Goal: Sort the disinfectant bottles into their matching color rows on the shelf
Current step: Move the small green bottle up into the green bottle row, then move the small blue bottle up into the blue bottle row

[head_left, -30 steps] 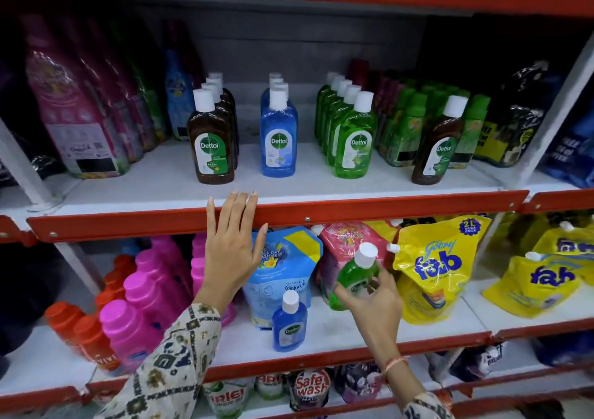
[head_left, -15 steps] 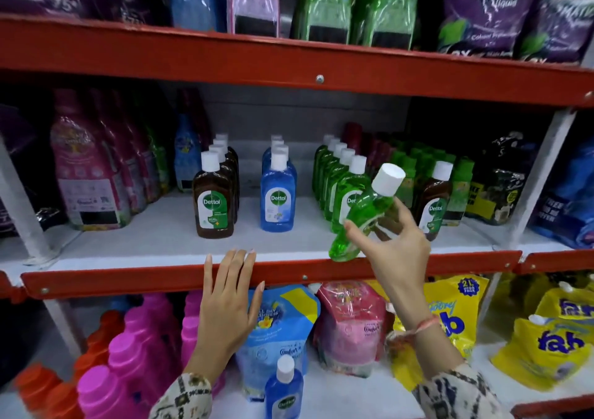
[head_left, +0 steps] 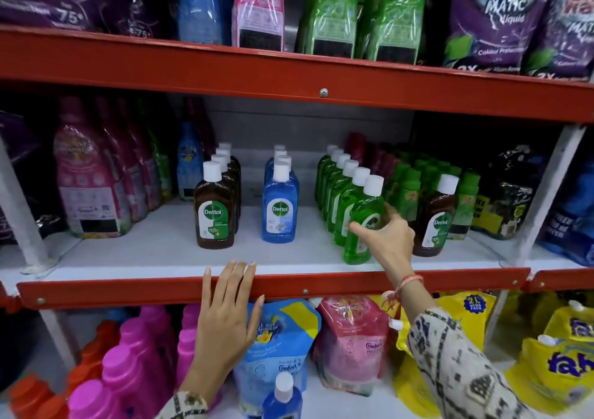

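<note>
Shop shelf (head_left: 270,290), red-edged, head view. Right hand (head_left: 387,238) clamped on green bottle (head_left: 361,226) at front of green row, right of blue row (head_left: 279,206). Left hand (head_left: 229,316) flat, fingers apart on shelf lip. Risk: tilted release topples the row. Bottle's base contact unclear; stray blue bottle (head_left: 283,399) cut off below.

Green bottle (head_left: 361,226) label half behind right hand (head_left: 390,242); lower blue bottle (head_left: 282,401) cut off

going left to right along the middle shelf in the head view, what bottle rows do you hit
pink bottles → brown Dettol row → blue Dettol row → green Dettol row, right hand on its front bottle → stray brown bottle
</note>
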`<move>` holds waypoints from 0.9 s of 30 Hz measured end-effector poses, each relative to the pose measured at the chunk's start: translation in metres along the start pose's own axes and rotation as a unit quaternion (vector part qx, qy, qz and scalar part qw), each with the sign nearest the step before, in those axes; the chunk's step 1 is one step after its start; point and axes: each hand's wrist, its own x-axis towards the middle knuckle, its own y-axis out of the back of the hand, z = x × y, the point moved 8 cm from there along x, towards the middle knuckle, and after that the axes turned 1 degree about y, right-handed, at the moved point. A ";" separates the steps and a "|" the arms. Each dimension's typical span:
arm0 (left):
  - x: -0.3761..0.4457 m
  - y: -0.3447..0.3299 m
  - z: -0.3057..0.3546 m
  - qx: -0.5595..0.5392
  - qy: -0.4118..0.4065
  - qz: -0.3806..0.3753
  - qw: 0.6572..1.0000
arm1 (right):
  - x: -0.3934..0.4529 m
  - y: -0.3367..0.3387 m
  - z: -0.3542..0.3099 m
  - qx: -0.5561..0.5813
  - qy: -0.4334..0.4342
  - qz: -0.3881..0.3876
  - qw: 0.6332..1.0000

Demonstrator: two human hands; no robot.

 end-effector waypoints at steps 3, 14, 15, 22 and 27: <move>0.000 0.000 0.000 0.002 0.001 0.005 1.000 | 0.001 -0.001 0.002 0.012 0.009 0.001 1.000; 0.001 0.001 -0.001 0.004 -0.007 0.024 1.000 | -0.054 0.011 -0.008 0.050 0.081 0.061 0.994; 0.001 0.001 0.000 0.005 -0.007 0.026 1.000 | -0.069 0.012 -0.009 0.064 0.097 0.079 0.990; 0.003 0.003 0.000 -0.001 -0.008 0.036 0.999 | -0.184 -0.042 0.042 0.084 0.082 0.021 0.993; 0.001 0.002 0.000 -0.009 -0.007 0.049 0.999 | -0.264 -0.097 0.111 0.056 -0.051 -0.138 0.988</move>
